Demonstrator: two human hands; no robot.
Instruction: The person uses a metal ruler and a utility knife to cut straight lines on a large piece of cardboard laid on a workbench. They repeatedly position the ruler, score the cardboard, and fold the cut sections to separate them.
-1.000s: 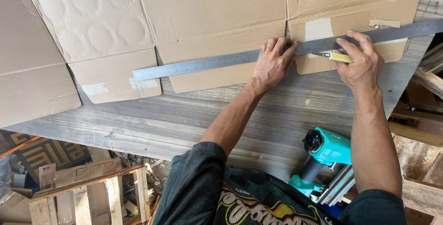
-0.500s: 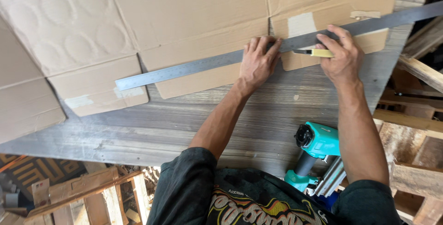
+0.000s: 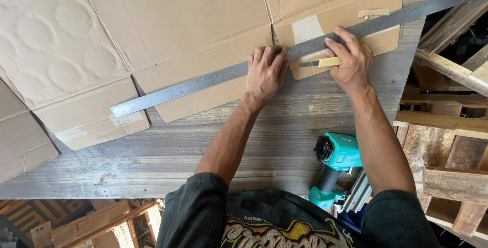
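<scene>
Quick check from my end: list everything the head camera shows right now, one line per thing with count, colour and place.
flattened cardboard: one large sheet with flaps, brown, across the far half of the board
metal ruler: one, grey steel, long, lying slantwise over the cardboard flaps
utility knife: one, yellow handle, blade against the ruler's near edge
wooden board: one, grey weathered, under everything as work surface
nail gun: one, teal and black, on the board's near right edge
wooden pallets: several, bare wood, at right
wooden crate pieces: some, brown, lower left
left hand: one, flat on the ruler, pressing it down
right hand: one, gripping the knife beside the ruler
</scene>
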